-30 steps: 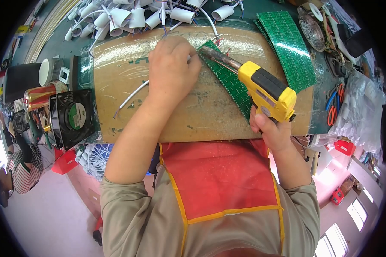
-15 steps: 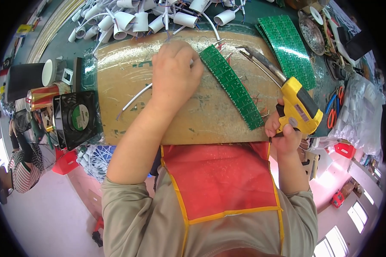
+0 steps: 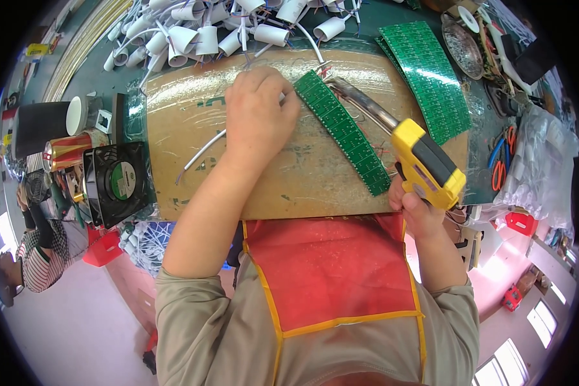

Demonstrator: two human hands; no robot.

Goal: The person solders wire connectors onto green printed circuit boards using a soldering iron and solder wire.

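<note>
– Since I'm running this from afar, what's my grip situation?
– Right hand (image 3: 415, 209) is wrapped round the yellow soldering gun (image 3: 428, 161), right of center. Left hand (image 3: 260, 109), upper center, is curled over a white cable (image 3: 201, 156); actual hold's hidden, can't tell.
– And the step?
– Probably soldering: metal tip (image 3: 334, 82) is near the upper end of the slim green circuit board (image 3: 344, 132), center frame. Next move likely calls for steadiness around those thin wires (image 3: 324, 65).
– Surroundings?
– Shiny, scuffed brown sheet (image 3: 283, 186) underneath, smooth white sockets (image 3: 270, 34) up top.
</note>
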